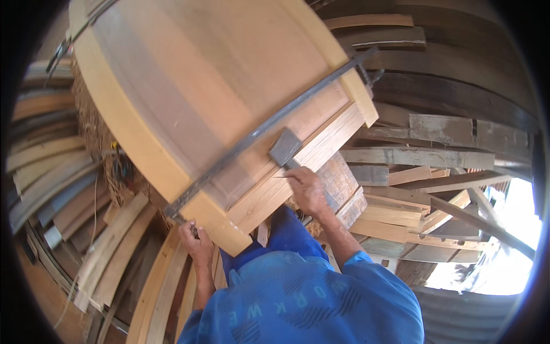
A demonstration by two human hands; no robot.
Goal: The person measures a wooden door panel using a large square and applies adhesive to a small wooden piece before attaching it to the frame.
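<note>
A wide wooden door panel with a pale frame lies in front of me. Across it runs a long dark metal bar clamp, from the panel's near left corner to its right edge. My left hand is closed at the clamp's near end, around what looks like its screw handle, just outside the frame's corner. My right hand grips the handle of a hammer with a blocky dark head. That head is over the panel, close to the near rail. A thin dark point sticks out by my right fingers; its kind is unclear.
Another bar clamp crosses the panel's far left end. Stacked boards fill the right side, and more planks lean on the left. Wood shavings lie along the panel's left side. A worn board sits beside my right forearm.
</note>
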